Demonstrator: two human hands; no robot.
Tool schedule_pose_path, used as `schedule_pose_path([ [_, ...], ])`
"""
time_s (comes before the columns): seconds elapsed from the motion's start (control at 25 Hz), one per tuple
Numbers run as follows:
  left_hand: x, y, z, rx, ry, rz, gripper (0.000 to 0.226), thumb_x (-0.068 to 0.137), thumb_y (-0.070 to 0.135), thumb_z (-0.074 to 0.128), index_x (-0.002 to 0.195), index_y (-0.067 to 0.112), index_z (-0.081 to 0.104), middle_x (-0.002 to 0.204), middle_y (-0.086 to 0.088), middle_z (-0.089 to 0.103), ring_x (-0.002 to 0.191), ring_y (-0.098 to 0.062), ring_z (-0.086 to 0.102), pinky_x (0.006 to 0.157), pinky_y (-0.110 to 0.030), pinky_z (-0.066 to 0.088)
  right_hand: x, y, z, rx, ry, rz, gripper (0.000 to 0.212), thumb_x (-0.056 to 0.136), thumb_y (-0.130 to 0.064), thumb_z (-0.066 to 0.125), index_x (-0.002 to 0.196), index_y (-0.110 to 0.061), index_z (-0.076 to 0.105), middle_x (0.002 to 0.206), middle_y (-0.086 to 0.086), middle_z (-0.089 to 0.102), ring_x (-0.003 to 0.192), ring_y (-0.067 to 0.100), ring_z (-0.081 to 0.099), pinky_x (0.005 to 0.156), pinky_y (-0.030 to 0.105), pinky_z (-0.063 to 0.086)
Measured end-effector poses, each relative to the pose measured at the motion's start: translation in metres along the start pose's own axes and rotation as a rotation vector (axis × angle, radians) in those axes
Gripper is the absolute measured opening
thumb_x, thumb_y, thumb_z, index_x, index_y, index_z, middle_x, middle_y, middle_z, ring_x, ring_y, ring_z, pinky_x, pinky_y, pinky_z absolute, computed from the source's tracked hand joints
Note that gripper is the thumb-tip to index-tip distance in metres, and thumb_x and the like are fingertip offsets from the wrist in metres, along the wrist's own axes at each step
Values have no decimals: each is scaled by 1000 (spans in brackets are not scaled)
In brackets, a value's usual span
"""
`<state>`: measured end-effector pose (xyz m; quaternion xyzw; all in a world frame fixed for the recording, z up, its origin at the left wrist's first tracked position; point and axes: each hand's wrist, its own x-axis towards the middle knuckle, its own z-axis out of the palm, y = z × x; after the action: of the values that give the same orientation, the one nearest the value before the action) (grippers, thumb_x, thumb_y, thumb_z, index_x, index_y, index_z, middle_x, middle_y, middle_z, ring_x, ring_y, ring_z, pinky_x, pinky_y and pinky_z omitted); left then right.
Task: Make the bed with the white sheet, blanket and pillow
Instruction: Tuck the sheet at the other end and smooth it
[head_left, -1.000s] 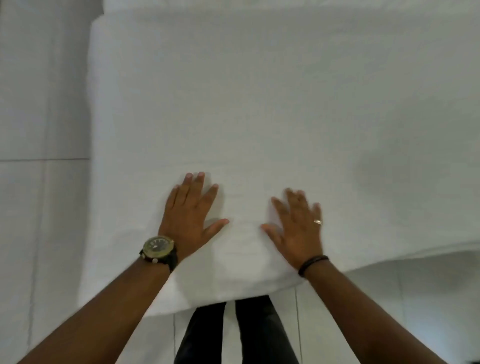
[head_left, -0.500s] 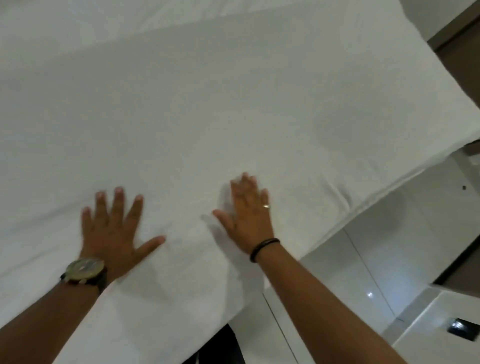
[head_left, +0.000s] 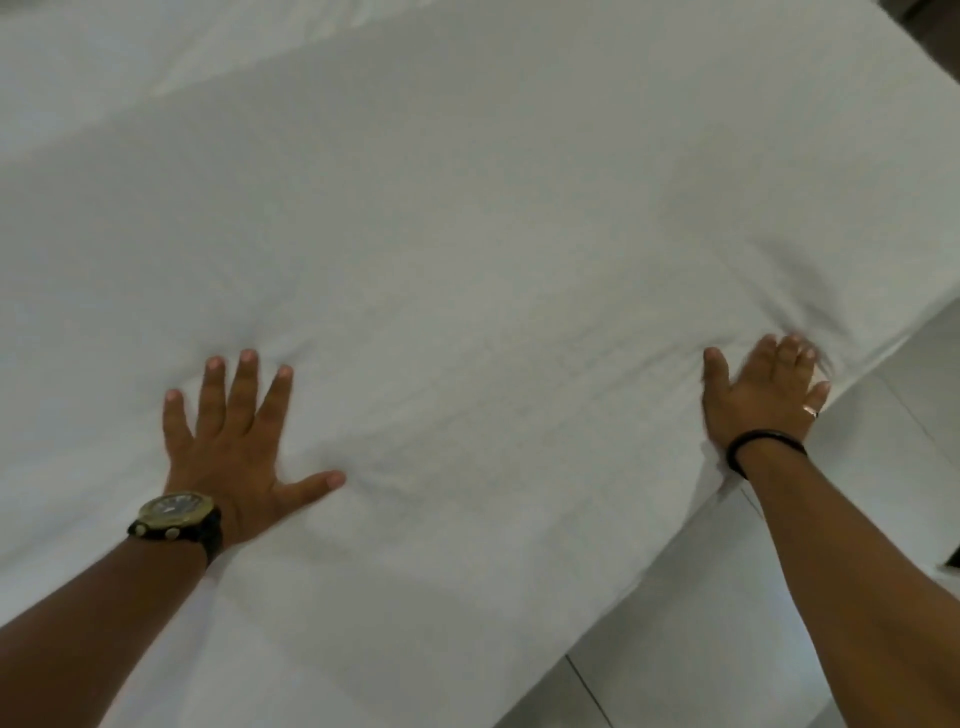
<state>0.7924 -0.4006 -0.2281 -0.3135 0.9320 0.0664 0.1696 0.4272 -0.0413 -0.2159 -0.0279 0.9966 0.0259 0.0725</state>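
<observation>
I see the white sheet (head_left: 467, 234) spread across the bed and filling most of the head view, running from the upper left down to the lower right, where its edge drops over the side of the mattress toward the pale tiled floor (head_left: 779, 623). My left hand (head_left: 228, 441) lies palm down on the sheet near the lower left, its grip apart: four fingers fanned forward and the thumb stretched out to the right, all flat on the cloth and closed on nothing. A watch (head_left: 176, 514) with a gold-toned bezel and a dark strap sits on that wrist. My right hand (head_left: 758, 395) rests well apart from the left, at the right edge of the bed, also palm down with its grip apart and holding nothing; the fingertips are blurred, so I cannot tell exactly how each lies. A ring (head_left: 810, 410) shows on one finger and a thin black band (head_left: 763, 447) circles the wrist. Small creases gather in the sheet just ahead of the right hand and around the left thumb, while the cloth between the two hands lies mostly smooth. A fold line crosses the upper left of the bed; whether it belongs to a blanket or a pillow I cannot tell.
</observation>
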Motion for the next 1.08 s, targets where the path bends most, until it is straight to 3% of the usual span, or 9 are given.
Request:
schedule_pose_path([
  [0.08, 0, -1, -5, -1, -10, -11, 129, 55, 104, 10, 155, 28, -18, 163, -2, -30, 148, -25, -35, 111, -49, -32, -33, -41, -3, 98, -16, 28, 92, 88, -68, 14, 153, -3, 17, 162, 20, 7, 150, 31, 0, 118, 56, 1],
  [0.2, 0, 2, -3, -33, -8, 19, 124, 56, 103, 10, 147, 31, -32, 158, 0, -39, 148, -28, -34, 111, -52, -30, -164, -160, 12, 357, -5, -284, 85, 91, -65, 24, 147, -3, 36, 157, 24, 25, 147, 38, 18, 116, 52, 3],
  [0.32, -3, -31, -6, -11, 21, 207, 113, 67, 97, 12, 154, 31, -19, 162, 0, -27, 154, -29, -20, 120, -53, -17, -320, -236, 40, 373, -34, -445, 78, 96, -62, 14, 141, -7, 48, 153, 22, 36, 142, 40, 30, 114, 54, 12],
  [0.4, -13, -83, -10, 32, 30, 360, 106, 76, 91, 19, 159, 30, -6, 168, -1, -14, 156, -25, -13, 125, -51, -2, -387, -246, 55, 350, -13, -343, 77, 96, -62, 17, 143, -8, 46, 155, 20, 31, 144, 39, 25, 115, 56, 14],
  [0.52, -32, -174, -4, -3, 61, 349, 102, 79, 88, 26, 160, 31, 0, 170, 1, -10, 156, -21, -12, 126, -48, 2, -466, -256, 72, 328, -7, -147, 77, 92, -60, 27, 149, -9, 34, 160, 18, 19, 148, 39, 12, 116, 59, 9],
  [0.68, -77, -321, 13, 44, 93, 237, 107, 74, 92, 18, 159, 31, -4, 169, 0, -10, 156, -22, -12, 126, -48, 2, -512, -295, 96, 233, 138, -108, 77, 96, -57, 39, 151, -4, 27, 158, 25, 20, 145, 47, 15, 113, 66, 10],
  [0.76, -75, -362, 12, 45, 81, 211, 111, 72, 94, 17, 160, 29, -3, 170, -3, -8, 156, -24, -10, 125, -47, 0, -512, -301, 107, 186, 193, -71, 79, 96, -58, 37, 153, -5, 20, 159, 24, 16, 146, 46, 10, 114, 65, 7],
  [0.92, -58, -371, 23, 15, 156, 238, 107, 76, 84, 30, 160, 23, 5, 170, -8, -1, 156, -28, -5, 123, -45, -2, -509, -302, 114, 199, 208, -35, 80, 96, -60, 27, 155, -8, 12, 161, 21, 8, 148, 42, 3, 115, 63, 2],
  [1.08, -53, -374, 34, -35, 246, 270, 103, 78, 78, 33, 159, 17, 14, 169, -14, 7, 155, -32, 1, 123, -40, -7, -510, -304, 109, 203, 227, -13, 79, 94, -60, 26, 155, -10, 15, 162, 20, 10, 148, 40, 5, 115, 63, 3],
])
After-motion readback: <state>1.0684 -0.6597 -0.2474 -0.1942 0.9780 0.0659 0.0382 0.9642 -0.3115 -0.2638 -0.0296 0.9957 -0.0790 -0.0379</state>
